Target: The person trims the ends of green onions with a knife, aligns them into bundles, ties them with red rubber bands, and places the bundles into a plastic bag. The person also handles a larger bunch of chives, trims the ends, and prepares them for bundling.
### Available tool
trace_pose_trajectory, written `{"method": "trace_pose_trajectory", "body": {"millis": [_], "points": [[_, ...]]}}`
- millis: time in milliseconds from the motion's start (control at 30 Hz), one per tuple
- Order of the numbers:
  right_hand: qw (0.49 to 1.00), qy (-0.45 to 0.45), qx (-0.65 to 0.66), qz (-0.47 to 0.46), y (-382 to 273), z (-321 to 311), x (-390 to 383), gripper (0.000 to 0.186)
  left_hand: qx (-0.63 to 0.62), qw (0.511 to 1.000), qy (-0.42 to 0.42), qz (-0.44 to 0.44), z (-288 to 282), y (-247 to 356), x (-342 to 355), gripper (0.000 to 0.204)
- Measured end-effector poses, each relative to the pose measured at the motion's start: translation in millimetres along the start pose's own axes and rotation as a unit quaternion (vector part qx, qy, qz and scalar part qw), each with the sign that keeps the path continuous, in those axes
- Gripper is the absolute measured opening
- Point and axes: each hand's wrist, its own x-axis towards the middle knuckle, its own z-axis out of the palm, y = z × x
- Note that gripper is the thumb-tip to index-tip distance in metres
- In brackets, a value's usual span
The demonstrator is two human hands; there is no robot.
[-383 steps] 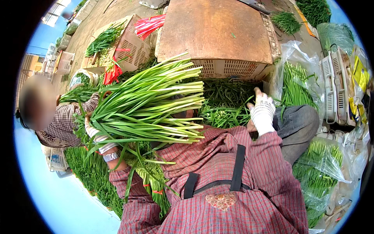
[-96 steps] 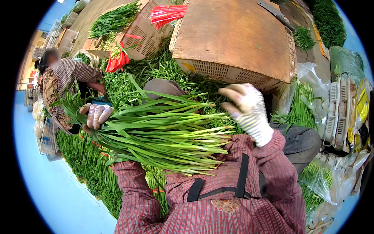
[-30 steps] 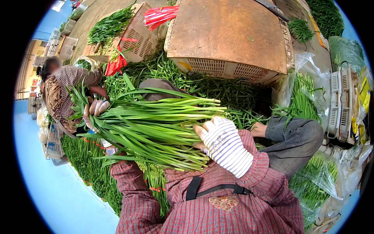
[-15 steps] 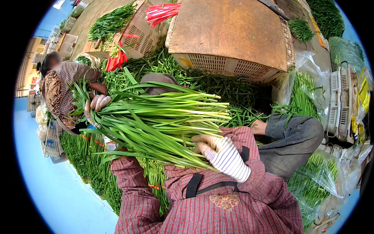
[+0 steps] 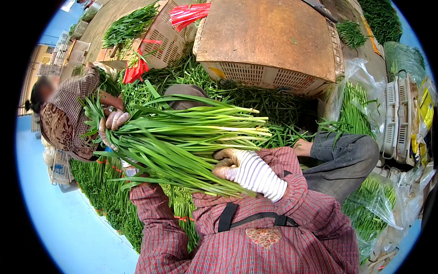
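Observation:
A large loose bunch of garlic chives [image 5: 182,132] lies sideways across my lap, green leaf ends to the left and pale stem ends to the right. My left hand [image 5: 117,121], in a soiled glove, is wrapped round the leafy end; part of it is hidden by the leaves. My right hand [image 5: 248,171], in a glove with a white and purple striped cuff, has its fingers and thumb closed on the nearer stems, close to their pale ends.
A wooden board [image 5: 269,39] rests on a plastic crate ahead. Red ties [image 5: 137,66] hang from a second crate at the left. Banded chive bundles [image 5: 100,187] line the left floor. A co-worker [image 5: 68,114] bends at far left. Plastic-wrapped greens [image 5: 369,205] stand at right.
My right hand has shifted slightly left and up along the stems, its fingers now further over them. My left hand stays in place. The co-worker has leaned and reached an arm forward.

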Motion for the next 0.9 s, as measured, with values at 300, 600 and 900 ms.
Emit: {"method": "trace_pose_trajectory", "body": {"millis": [300, 600, 900], "points": [[0.95, 0.021, 0.312, 0.0, -4, 16, -6, 0.052, -0.011, 1.0, 0.017, 0.002, -8, 4, -4, 0.03], [0.934, -0.049, 0.353, -0.013, -17, -27, -20, 0.046, -0.031, 0.999, 0.028, 0.017, -3, -5, -2, 0.028], [0.887, -0.076, 0.454, 0.047, -18, -31, -26, 0.048, 0.004, 0.995, 0.079, 0.056, -14, 1, -8, 0.016]]}}
